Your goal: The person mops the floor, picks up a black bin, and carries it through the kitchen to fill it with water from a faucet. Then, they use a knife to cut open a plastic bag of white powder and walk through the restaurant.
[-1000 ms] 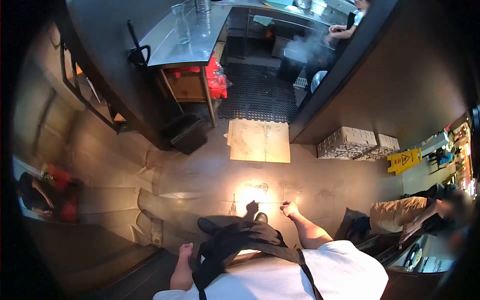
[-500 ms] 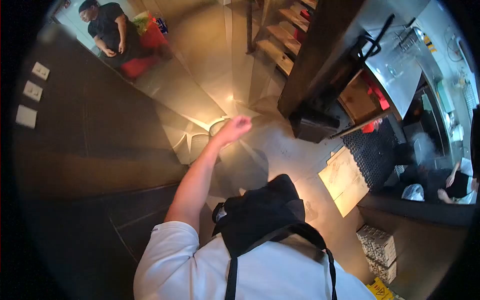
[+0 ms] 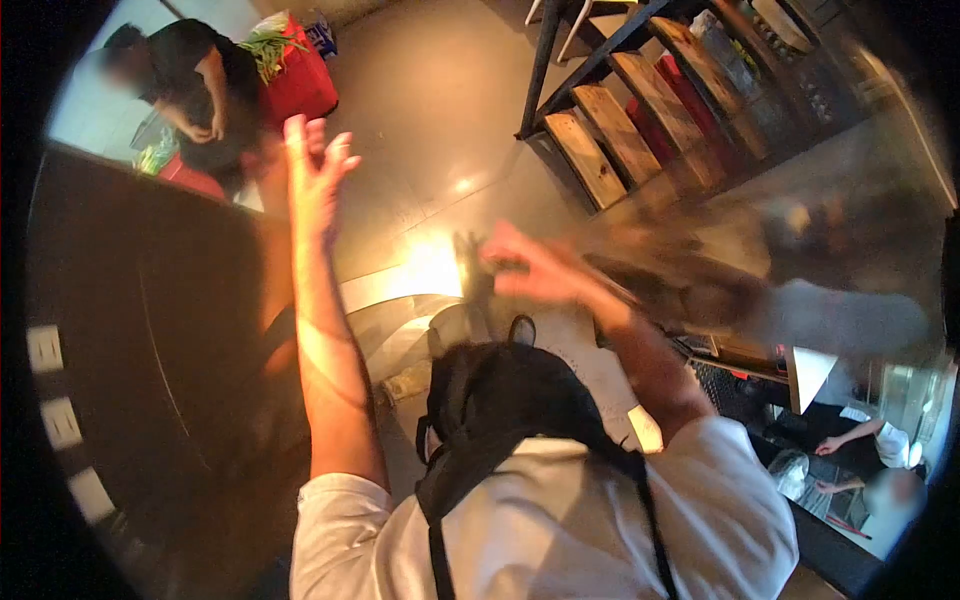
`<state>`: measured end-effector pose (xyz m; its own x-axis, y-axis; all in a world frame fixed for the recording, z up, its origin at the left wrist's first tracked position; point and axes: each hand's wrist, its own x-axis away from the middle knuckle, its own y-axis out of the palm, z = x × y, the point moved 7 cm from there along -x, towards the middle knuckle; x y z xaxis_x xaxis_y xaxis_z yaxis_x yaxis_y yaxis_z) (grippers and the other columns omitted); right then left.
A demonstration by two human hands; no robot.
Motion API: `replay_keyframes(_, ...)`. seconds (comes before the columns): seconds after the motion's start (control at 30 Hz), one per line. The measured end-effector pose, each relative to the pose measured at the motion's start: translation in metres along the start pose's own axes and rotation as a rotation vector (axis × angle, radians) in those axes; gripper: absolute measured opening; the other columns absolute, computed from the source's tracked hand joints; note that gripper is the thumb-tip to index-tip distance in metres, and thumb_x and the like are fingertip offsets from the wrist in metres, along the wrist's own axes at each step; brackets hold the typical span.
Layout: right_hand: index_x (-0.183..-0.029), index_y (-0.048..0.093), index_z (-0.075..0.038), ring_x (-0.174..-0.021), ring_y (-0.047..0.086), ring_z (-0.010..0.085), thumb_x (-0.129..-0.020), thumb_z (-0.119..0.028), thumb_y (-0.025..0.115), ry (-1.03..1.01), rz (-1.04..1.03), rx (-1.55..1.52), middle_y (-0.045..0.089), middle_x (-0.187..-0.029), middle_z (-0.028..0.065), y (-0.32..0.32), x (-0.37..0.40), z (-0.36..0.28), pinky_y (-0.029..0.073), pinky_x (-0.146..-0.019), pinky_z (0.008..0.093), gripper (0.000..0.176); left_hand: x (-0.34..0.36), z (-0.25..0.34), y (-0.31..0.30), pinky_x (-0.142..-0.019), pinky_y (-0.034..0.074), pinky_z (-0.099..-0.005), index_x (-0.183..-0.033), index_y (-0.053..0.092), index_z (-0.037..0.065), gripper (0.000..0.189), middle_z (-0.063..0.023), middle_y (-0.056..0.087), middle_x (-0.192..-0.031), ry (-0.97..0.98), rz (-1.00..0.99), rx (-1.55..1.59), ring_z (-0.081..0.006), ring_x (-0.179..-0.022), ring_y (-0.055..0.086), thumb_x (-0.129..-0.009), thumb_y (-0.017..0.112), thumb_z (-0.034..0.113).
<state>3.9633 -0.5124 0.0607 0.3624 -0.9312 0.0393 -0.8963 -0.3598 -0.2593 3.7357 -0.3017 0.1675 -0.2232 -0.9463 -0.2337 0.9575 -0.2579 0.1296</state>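
Observation:
My left hand [image 3: 318, 185] is raised out in front, fingers spread, and holds nothing. In the view it lies just below a red bin [image 3: 305, 82] with long green vegetables, close to the edge of the dark wall [image 3: 150, 300]. My right hand [image 3: 525, 265] reaches forward over the floor [image 3: 450, 110], blurred by motion. Its thumb and fingers stand apart with nothing between them. A bright patch of light falls on the floor between the two hands. Below them hangs my black apron [image 3: 520, 400] over a white shirt.
Wooden stair steps [image 3: 635, 120] rise at the upper right. A person in dark clothes [image 3: 190, 85] is at the upper left beside a second container of greens [image 3: 165, 160]. Another person [image 3: 870, 445] works at the lower right near a plastic bag [image 3: 790, 472]. Switch plates [image 3: 60, 420] line the wall.
My right arm has come into view. My left hand has moved up and left, and its fingers have spread. The view has turned, bringing the stairs and the person at upper left closer.

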Motion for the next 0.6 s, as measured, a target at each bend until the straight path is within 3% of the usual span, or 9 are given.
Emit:
replay_keyframes(0.13,-0.143,0.039,-0.011,-0.136,0.038,0.03,-0.088,-0.021,0.068,0.11,0.357,0.033,0.029,-0.152,0.0167,-0.169,-0.103,0.007,0.043,-0.102,0.0392,0.063,-0.052,0.054,-0.123,-0.099,0.046,-0.0433,-0.152,0.011,0.013,0.078,-0.0255,0.031,-0.149,0.127,0.216,-0.132,-0.0355,-0.126,0.049,-0.093,0.061,0.021)
replay_keyframes(0.23,-0.142,0.039,-0.008,-0.126,0.046,0.0234,-0.09,-0.017,0.065,0.108,0.659,-0.007,0.029,-0.152,0.0165,-0.294,-0.134,0.035,0.046,-0.097,0.0351,0.059,-0.066,0.102,-0.163,-0.104,0.042,-0.046,-0.151,0.014,0.008,0.084,-0.029,0.027,-0.15,0.267,0.466,-0.167,-0.0417,-0.13,0.043,-0.089,0.066,0.031)
replay_keyframes(0.3,-0.138,0.043,-0.007,-0.115,0.053,0.0192,-0.09,-0.016,0.065,0.182,0.809,0.107,0.031,-0.15,0.0153,-0.343,-0.157,0.07,0.046,-0.095,0.0328,0.054,-0.077,0.086,-0.237,-0.104,0.043,-0.0437,-0.15,0.016,0.007,0.086,-0.0292,0.026,-0.15,0.407,0.451,-0.22,-0.0408,-0.133,0.038,-0.088,0.064,0.044)
replay_keyframes(0.4,-0.127,0.05,-0.004,-0.095,0.058,0.0148,-0.089,-0.012,0.066,0.355,0.946,0.19,0.05,-0.128,0.0087,-0.37,-0.187,0.143,0.047,-0.086,0.0279,0.043,-0.119,0.01,-0.305,-0.096,0.048,-0.0368,-0.144,0.029,0.002,0.073,-0.0216,0.047,-0.137,0.365,0.659,-0.305,-0.0286,-0.117,0.054,-0.092,0.06,0.042)
replay_keyframes(0.47,-0.118,0.055,0.0,-0.098,0.057,0.021,-0.084,-0.011,0.068,0.388,1.043,0.346,0.056,-0.105,0.0109,-0.364,-0.184,0.217,0.048,-0.084,0.0316,0.038,-0.166,-0.115,-0.378,-0.081,0.049,-0.033,-0.128,0.046,0.0,0.049,-0.0129,0.062,-0.112,0.009,0.601,-0.223,-0.0198,-0.091,0.059,-0.094,0.056,0.033)
replay_keyframes(0.5,-0.115,0.056,-0.001,-0.102,0.057,0.0267,-0.082,-0.014,0.07,0.537,1.042,0.508,0.056,-0.109,0.0151,-0.353,-0.187,0.237,0.049,-0.085,0.0357,0.039,-0.187,-0.198,-0.388,-0.067,0.046,-0.0294,-0.111,0.055,0.003,0.028,-0.0054,0.063,-0.091,-0.082,0.907,-0.244,-0.0159,-0.071,0.053,-0.093,0.053,0.025)
replay_keyframes(0.53,-0.116,0.057,0.001,-0.104,0.06,0.0268,-0.082,-0.021,0.073,0.716,1.006,0.438,0.062,-0.112,0.0171,-0.337,-0.184,0.263,0.047,-0.093,0.0373,0.043,-0.231,-0.264,-0.351,-0.074,0.048,-0.0315,-0.113,0.055,0.003,0.031,-0.0097,0.064,-0.102,-0.686,0.479,-0.749,-0.021,-0.081,0.057,-0.093,0.053,0.026)
replay_keyframes(0.57,-0.116,0.058,0.001,-0.111,0.059,0.0278,-0.082,-0.024,0.073,1.072,0.875,0.346,0.061,-0.119,0.0183,-0.316,-0.176,0.298,0.046,-0.096,0.0384,0.044,-0.267,-0.323,-0.302,-0.081,0.049,-0.0336,-0.115,0.056,0.002,0.034,-0.014,0.065,-0.112,-0.949,-0.274,-1.268,-0.0261,-0.091,0.06,-0.092,0.054,0.027)
replay_keyframes(0.6,-0.116,0.059,-0.001,-0.111,0.059,0.0271,-0.082,-0.026,0.073,1.197,0.864,0.185,0.063,-0.118,0.0175,-0.291,-0.175,0.311,0.046,-0.096,0.0379,0.044,-0.272,-0.377,-0.283,-0.097,0.045,-0.0341,-0.13,0.051,0.001,0.051,-0.0187,0.059,-0.128,-0.515,-0.442,-1.374,-0.0321,-0.111,0.058,-0.09,0.059,0.032)
